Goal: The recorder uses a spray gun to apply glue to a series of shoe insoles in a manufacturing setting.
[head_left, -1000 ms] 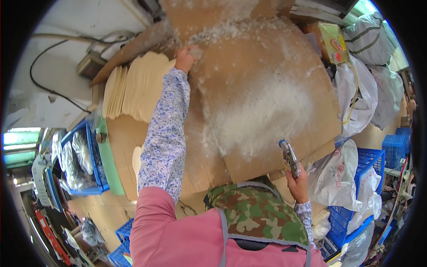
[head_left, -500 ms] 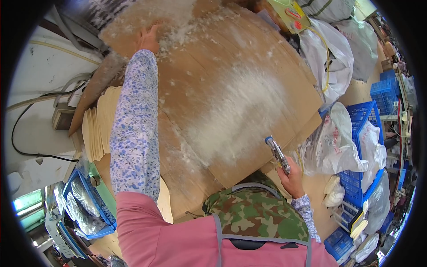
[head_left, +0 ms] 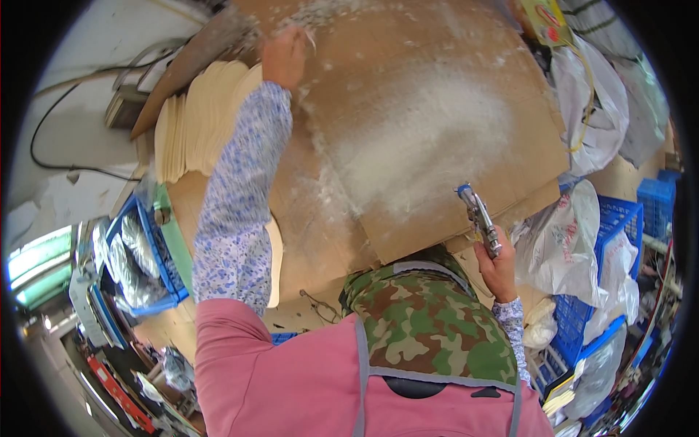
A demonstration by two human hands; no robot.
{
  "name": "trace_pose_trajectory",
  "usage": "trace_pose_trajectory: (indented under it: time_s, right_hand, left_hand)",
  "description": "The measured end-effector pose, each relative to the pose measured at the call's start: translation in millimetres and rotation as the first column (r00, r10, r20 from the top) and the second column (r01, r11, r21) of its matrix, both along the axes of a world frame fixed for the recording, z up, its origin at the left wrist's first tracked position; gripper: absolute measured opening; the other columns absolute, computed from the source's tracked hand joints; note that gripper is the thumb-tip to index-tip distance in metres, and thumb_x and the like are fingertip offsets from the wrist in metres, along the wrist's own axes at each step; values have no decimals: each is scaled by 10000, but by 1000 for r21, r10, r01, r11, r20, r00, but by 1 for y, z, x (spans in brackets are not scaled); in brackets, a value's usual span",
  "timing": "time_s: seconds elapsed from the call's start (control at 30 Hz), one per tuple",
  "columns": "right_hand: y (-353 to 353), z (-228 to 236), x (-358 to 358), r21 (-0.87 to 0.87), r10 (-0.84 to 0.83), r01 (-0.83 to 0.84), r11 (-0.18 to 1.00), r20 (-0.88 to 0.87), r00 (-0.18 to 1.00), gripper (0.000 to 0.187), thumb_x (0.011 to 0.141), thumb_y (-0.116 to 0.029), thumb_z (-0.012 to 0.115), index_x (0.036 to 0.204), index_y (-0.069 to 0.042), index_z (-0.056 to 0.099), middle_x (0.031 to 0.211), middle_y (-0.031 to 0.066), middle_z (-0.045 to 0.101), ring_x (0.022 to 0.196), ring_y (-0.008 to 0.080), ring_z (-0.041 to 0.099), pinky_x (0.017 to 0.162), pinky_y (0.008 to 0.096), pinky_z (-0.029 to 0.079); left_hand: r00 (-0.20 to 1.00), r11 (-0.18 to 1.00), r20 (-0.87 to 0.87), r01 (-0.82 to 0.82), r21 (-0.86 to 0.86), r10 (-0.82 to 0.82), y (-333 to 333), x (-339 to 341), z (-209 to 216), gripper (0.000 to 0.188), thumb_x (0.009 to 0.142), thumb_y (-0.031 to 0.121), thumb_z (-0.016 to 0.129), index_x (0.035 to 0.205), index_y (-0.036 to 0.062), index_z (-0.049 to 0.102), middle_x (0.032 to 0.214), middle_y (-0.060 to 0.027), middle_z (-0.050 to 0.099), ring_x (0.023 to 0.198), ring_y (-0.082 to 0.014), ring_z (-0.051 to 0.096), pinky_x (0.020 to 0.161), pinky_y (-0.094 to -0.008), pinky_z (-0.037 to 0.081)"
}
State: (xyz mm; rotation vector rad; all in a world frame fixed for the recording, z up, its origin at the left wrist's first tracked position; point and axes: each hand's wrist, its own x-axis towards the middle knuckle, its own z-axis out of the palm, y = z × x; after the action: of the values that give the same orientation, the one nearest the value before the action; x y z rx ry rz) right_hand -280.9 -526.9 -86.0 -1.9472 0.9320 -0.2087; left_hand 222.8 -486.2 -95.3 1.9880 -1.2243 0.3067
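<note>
My right hand [head_left: 499, 268] is wrapped round a metal spray gun [head_left: 478, 215] with a blue tip, held over the near right edge of the cardboard. My left hand [head_left: 285, 58] is raised over the far left of the cardboard [head_left: 298, 240], its fingers closed and slightly blurred. A thin whitish bit shows at the fingertips, too small to name. Beside that hand leans a stack of cream, rounded flat pieces [head_left: 211, 109]. Another cream piece [head_left: 276, 262] peeks out from under my left forearm. A pale, powdery layer [head_left: 429, 138] coats the middle of the cardboard.
At left stands a blue crate [head_left: 149, 255] of plastic-wrapped things. White plastic bags [head_left: 561, 247] and blue crates [head_left: 619, 218] crowd the right side. A yellow hose [head_left: 588, 95] hangs at the far right near a yellow tin [head_left: 545, 20]. Scissors [head_left: 320, 307] lie near my apron.
My left hand has come back toward me from the far left, and its spread fingers have closed. The right hand keeps hold of the spray gun. The whole view has shifted.
</note>
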Motion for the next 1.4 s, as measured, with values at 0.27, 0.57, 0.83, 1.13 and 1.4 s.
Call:
trace_pose_trajectory:
  time_s: [0.27,0.57,0.83,1.13,1.4]
  right_hand:
    - [-4,2,15,43,102,-103,994,25,994,370,816,3,590,1184,-8,551,968,138,617,823,236,580,741,307,456]
    - [-1,1,18,-14,222,-222,975,7,975,299,813,-43,582,1108,0,558,806,114,565,674,191,511,650,301,438]
    - [11,3,13,45,153,-153,987,1,988,295,808,-35,584,1101,1,573,767,64,538,671,145,474,640,282,421]
    - [20,6,4,-41,44,-42,998,47,998,341,793,3,574,1134,3,566,882,145,601,745,247,565,704,315,453]
    - [31,4,-2,-21,29,-29,999,5,1000,338,789,10,582,1127,2,573,902,123,593,779,229,571,713,319,451]
  left_hand:
    - [883,970,-411,-171,173,229,156,-168,-91,224,775,4,537,994,20,494,875,-194,534,747,-325,563,672,-402,450]
    - [701,885,-604,-465,18,380,170,-266,-79,153,766,23,540,919,20,525,781,-157,533,633,-287,528,625,-376,439]
    - [439,859,-897,-441,-260,-46,217,-143,-72,150,831,81,399,736,70,515,620,11,435,569,-126,439,583,-283,414]
    - [236,817,-863,-285,-501,-447,134,-136,-22,197,960,197,415,840,67,504,762,-5,471,717,-131,498,695,-292,454]
    - [985,992,-163,34,-119,-53,32,-74,30,250,899,192,514,1099,91,627,1060,-97,634,1092,-214,530,936,-398,374]
